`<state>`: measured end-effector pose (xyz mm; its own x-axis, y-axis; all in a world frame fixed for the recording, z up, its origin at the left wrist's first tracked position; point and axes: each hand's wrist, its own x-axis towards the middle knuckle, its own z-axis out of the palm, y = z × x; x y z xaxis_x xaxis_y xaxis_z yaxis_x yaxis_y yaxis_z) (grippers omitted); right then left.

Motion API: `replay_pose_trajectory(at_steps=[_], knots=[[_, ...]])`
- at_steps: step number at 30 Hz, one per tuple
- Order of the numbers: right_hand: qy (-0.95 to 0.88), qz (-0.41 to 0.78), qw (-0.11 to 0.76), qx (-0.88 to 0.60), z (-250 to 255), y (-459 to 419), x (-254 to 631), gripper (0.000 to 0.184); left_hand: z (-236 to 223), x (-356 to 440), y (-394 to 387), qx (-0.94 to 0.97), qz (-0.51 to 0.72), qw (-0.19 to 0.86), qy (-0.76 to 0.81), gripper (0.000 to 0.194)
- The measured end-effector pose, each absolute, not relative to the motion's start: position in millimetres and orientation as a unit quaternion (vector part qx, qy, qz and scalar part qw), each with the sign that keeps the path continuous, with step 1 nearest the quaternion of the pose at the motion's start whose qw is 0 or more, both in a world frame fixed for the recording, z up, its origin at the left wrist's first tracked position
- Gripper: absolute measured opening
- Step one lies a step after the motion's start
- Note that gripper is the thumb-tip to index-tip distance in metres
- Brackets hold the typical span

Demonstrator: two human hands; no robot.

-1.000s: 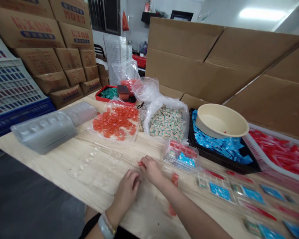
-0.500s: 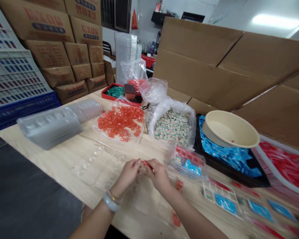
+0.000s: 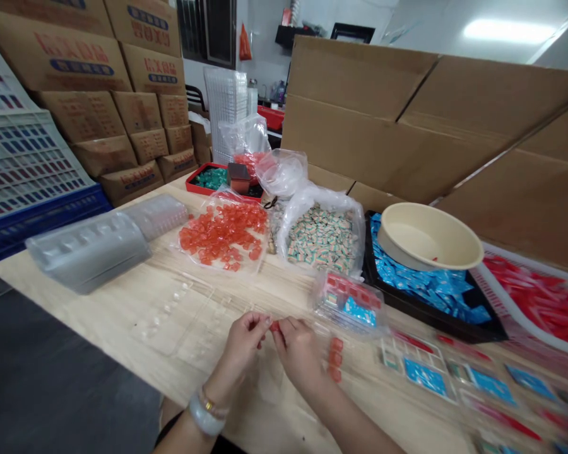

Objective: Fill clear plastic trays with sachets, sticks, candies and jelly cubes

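My left hand and my right hand meet over the table. A small translucent red piece is pinched in the fingertips of my right hand. My left thumb and index finger are pressed together just beside it; what they hold, if anything, I cannot make out. Beneath and left of my hands lie clear plastic blister trays. Several red pieces sit in a row right of my right hand. Farther back, a clear bag bears a loose heap of similar red pieces.
Stacked clear trays lie at left. Behind are a bag of small printed packets, a cream basin on a black tray of blue packets, and a basket of red items. A packed clear box and filled trays stand right.
The view has shifted slightly. My hands stay together at the red piece, with my left fingers now more curled. More of the red row beside my right arm shows.
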<state>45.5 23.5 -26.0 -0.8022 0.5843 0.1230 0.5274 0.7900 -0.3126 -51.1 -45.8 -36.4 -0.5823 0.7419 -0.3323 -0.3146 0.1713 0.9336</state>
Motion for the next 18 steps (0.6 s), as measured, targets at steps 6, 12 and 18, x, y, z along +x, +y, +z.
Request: replay_pose_trajectory(at_steps=[6,12,18], knots=[[-0.927,0.181,0.122,-0.304,-23.3,11.1,52.3,0.021,-32.9,-42.9,-56.2,0.127,0.636,0.472,0.597,0.031],[-0.764,0.578,0.141,-0.250,-15.1,14.4,64.0,0.021,-26.3,-46.2,-64.5,0.163,0.636,0.506,0.560,0.026],[-0.631,0.709,0.132,-0.286,-13.1,18.9,68.2,0.022,-23.9,-43.0,-66.0,0.214,0.629,0.472,0.579,0.023]])
